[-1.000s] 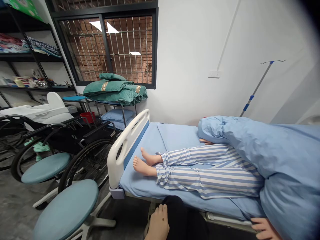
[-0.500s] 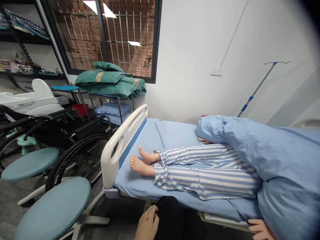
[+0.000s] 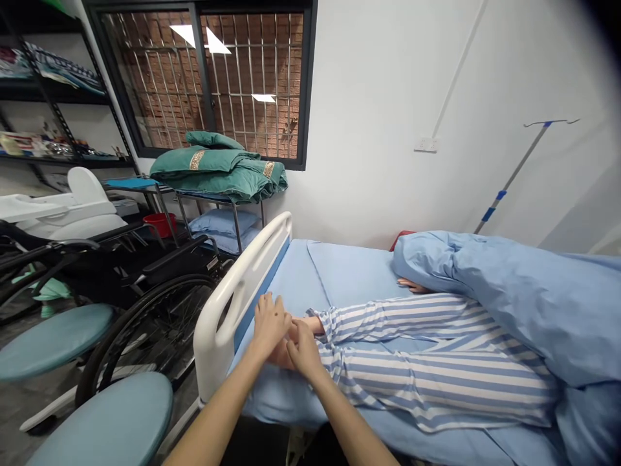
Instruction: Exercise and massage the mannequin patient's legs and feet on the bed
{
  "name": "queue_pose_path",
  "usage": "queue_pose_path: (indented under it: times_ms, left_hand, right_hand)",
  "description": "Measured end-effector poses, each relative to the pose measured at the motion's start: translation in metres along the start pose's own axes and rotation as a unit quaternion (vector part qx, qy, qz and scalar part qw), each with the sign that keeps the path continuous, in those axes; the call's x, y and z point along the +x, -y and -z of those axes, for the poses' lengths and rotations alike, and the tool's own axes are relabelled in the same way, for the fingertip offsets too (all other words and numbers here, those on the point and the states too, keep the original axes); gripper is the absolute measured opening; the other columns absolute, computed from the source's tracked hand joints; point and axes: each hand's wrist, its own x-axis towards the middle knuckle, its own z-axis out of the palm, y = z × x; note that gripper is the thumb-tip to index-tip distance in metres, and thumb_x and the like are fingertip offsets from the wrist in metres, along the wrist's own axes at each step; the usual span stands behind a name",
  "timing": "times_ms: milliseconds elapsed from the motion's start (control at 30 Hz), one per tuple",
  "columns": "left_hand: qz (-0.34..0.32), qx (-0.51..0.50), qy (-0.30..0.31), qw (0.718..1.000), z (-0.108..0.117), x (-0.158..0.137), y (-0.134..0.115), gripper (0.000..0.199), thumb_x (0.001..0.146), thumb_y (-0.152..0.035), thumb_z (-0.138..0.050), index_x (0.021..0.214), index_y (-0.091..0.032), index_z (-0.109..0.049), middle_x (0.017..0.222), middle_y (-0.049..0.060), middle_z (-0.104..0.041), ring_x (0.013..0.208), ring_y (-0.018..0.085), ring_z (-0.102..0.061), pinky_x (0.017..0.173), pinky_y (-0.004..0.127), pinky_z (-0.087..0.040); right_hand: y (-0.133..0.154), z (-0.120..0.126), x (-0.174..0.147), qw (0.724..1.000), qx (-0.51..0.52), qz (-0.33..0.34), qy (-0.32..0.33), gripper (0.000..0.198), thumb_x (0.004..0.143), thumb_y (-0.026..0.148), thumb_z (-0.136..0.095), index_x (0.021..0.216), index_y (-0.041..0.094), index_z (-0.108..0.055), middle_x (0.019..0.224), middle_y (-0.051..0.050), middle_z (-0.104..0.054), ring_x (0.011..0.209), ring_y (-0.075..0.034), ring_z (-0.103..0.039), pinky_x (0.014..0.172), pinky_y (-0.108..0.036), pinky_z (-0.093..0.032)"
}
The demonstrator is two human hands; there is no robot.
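Note:
A figure in blue-and-white striped trousers lies on the bed, bare feet toward the footboard. My left hand curls over the toe end of the feet, fingers bent and slightly apart. Close beside it, my right hand grips a foot near the ankle, its thumb on the near side. Between my wrists part of the near foot shows, and the far ankle appears beyond my right hand. Most of both feet is covered by my hands, so the exact contact is hard to make out.
The white footboard rises just left of my hands. A blue quilt lies bunched over the figure's upper body. Left of the bed stand a wheelchair and round stools. A drip pole leans behind the bed.
Both hands have come forward onto the feet; earlier one hand was low near my lap, off the bed. The view has shifted slightly, and the bed appears closer.

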Motion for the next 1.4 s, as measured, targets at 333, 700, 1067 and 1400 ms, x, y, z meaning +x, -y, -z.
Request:
queue_pose_path:
  times_ms: [333,700,1067,1400]
  left_hand:
    - [-0.054,0.145,0.303,0.940,-0.057,0.075,-0.006,0.025,0.072,-0.013,-0.045,0.084,-0.011,-0.067,0.079,0.014,-0.066,0.077,0.022,-0.063,0.065,0.032,-0.045]
    - [-0.019,0.197,0.375,0.906,-0.085,0.093,-0.019,0.017,0.065,-0.008,-0.050,0.070,-0.007,-0.066,0.057,0.011,-0.063,0.060,0.023,-0.063,0.053,0.031,-0.043]
    - [-0.082,0.160,0.216,0.960,-0.039,0.035,-0.015,0.037,0.079,-0.005,-0.030,0.097,-0.006,-0.062,0.093,0.020,-0.061,0.089,0.021,-0.058,0.069,0.028,-0.044]
    - [-0.084,0.201,0.281,0.935,-0.035,0.053,-0.018,0.025,0.071,-0.005,-0.046,0.080,-0.010,-0.068,0.071,0.013,-0.066,0.071,0.021,-0.062,0.062,0.029,-0.046]
  right_hand:
    - [-0.068,-0.025,0.054,0.941,-0.283,-0.064,0.176,0.050,0.060,0.033,-0.057,0.107,0.015,-0.048,0.110,-0.013,-0.054,0.108,-0.028,-0.043,0.099,-0.044,-0.015]
    - [-0.085,-0.019,0.077,0.902,-0.344,-0.076,0.250,0.058,0.050,0.038,-0.068,0.102,0.015,-0.056,0.104,-0.015,-0.060,0.105,-0.031,-0.048,0.092,-0.043,-0.026]
    - [-0.080,-0.018,0.067,0.915,-0.339,-0.059,0.210,0.051,0.051,0.034,-0.068,0.098,0.017,-0.058,0.106,-0.014,-0.059,0.104,-0.029,-0.048,0.090,-0.040,-0.027]
    - [-0.083,-0.017,0.062,0.927,-0.326,-0.042,0.180,0.051,0.052,0.031,-0.066,0.099,0.014,-0.058,0.105,-0.015,-0.059,0.104,-0.029,-0.047,0.094,-0.040,-0.024]
